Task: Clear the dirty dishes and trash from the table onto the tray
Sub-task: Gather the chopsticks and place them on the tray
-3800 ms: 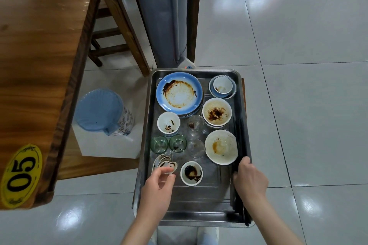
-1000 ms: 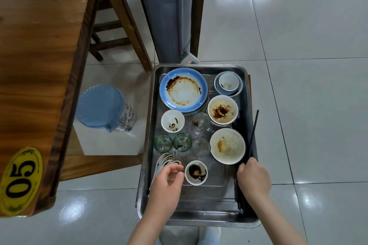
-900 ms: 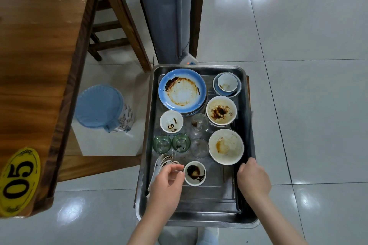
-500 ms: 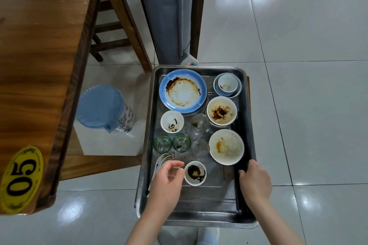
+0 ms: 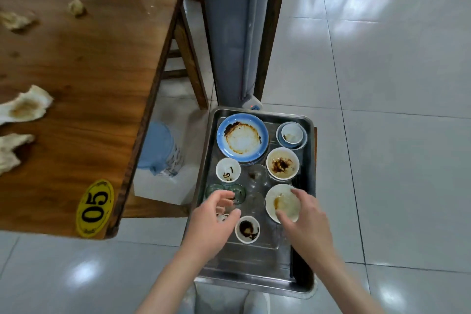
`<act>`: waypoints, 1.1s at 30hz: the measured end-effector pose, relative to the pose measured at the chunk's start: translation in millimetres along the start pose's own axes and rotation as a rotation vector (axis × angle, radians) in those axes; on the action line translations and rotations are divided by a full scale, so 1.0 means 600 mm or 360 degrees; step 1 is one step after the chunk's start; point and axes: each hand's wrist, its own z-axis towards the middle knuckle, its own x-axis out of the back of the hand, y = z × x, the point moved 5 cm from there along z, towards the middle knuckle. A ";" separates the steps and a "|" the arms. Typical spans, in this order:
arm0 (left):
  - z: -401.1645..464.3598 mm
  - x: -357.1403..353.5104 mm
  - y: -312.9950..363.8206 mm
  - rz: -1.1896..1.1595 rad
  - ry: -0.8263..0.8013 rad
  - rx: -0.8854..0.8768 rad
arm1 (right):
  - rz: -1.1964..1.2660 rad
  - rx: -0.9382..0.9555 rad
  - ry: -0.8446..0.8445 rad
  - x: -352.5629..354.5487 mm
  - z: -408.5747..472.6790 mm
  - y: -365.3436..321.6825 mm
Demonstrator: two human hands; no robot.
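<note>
— Where are the dishes?
— On the metal tray (image 5: 254,273), lower centre of the frame; crumpled napkins (image 5: 24,107) lie on the table (image 5: 89,84), left.
— The hands?
— Left hand (image 5: 212,222) and right hand (image 5: 304,219) hover over the tray, fingers loosely spread, holding nothing.

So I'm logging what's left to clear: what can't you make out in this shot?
- Spoons on the tray: covered by the left hand.
- Crumpled napkins on the table: cut off by the left edge.
- Chopsticks: dark, blurred against the tray wall, partly behind the right hand.
</note>
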 end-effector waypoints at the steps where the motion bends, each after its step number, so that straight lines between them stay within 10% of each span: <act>1: -0.004 0.024 0.026 0.0070 0.0059 -0.0060 | -0.0002 0.0108 -0.0017 0.022 0.003 -0.029; 8: -0.089 0.196 0.141 0.0568 0.0475 -0.0392 | -0.0363 0.0547 -0.0066 0.149 0.005 -0.194; 14: -0.194 0.345 0.118 0.0666 0.0744 -0.0130 | -0.0429 0.0885 -0.0208 0.165 -0.060 -0.335; 33: -0.371 0.860 -0.091 0.0637 0.1053 0.0061 | -0.0286 0.1078 -0.0293 -0.066 -0.266 -0.849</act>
